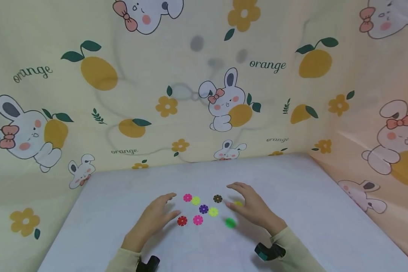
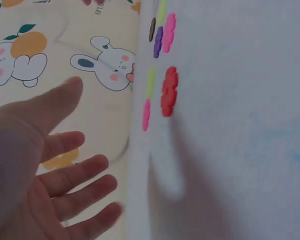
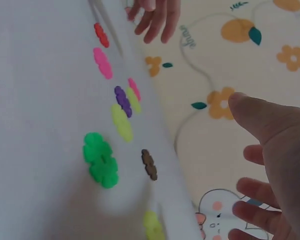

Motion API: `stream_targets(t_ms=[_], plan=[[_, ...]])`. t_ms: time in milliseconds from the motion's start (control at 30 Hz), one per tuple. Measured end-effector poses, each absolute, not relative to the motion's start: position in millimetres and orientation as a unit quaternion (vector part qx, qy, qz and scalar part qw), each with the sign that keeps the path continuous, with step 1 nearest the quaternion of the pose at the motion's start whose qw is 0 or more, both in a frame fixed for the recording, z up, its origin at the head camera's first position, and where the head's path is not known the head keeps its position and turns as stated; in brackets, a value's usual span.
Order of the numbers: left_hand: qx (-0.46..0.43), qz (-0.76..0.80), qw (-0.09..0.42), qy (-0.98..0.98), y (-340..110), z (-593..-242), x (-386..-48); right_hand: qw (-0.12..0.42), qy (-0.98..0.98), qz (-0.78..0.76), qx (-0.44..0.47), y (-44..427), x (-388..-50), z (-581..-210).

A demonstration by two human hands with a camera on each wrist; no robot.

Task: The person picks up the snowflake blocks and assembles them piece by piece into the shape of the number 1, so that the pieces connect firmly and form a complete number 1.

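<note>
Small notched plastic discs lie scattered on a white tabletop [image 1: 149,245]. Among them are a red disc [image 1: 182,221], a purple disc [image 1: 203,209], a brown disc [image 1: 217,198], a green disc [image 1: 230,223], plus pink and yellow ones such as the pink disc [image 1: 198,220]. My left hand [image 1: 156,213] hovers left of the group, fingers spread and holding nothing, nearest the red disc. On the other side, my right hand [image 1: 249,202] hangs above the table with relaxed, parted fingers. It partly hides a yellow disc [image 1: 238,203] in the head view.
A cloth printed with rabbits and oranges [image 1: 190,124] rises behind the table and along its sides. Dark wrist devices, one a black band [image 1: 270,252], sit at both sleeves. Shadows of the hands fall on the tabletop.
</note>
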State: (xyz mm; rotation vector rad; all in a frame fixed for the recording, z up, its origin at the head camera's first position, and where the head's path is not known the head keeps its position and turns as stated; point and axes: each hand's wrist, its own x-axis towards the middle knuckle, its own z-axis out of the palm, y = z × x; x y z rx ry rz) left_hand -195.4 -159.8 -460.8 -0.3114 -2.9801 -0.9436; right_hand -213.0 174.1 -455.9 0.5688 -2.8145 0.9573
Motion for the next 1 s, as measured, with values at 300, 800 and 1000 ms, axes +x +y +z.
stream_targets(t_ms=[300, 800, 1000], plan=[[-0.097, -0.351, -0.068, -0.929, -159.7, -474.2, -195.8, -0.016, -0.909, 0.370, 0.190, 179.7, -210.0, -466.5], [-0.111, -0.364, -0.084, -0.921, -159.4, -484.0, -197.1, -0.144, -0.879, 0.394, 0.227, 190.5, -210.0, -477.8], [-0.115, -0.365, -0.088, -0.920, -157.5, -487.4, -196.5, -0.177, -0.861, 0.409, 0.245, 194.6, -209.3, -477.4]])
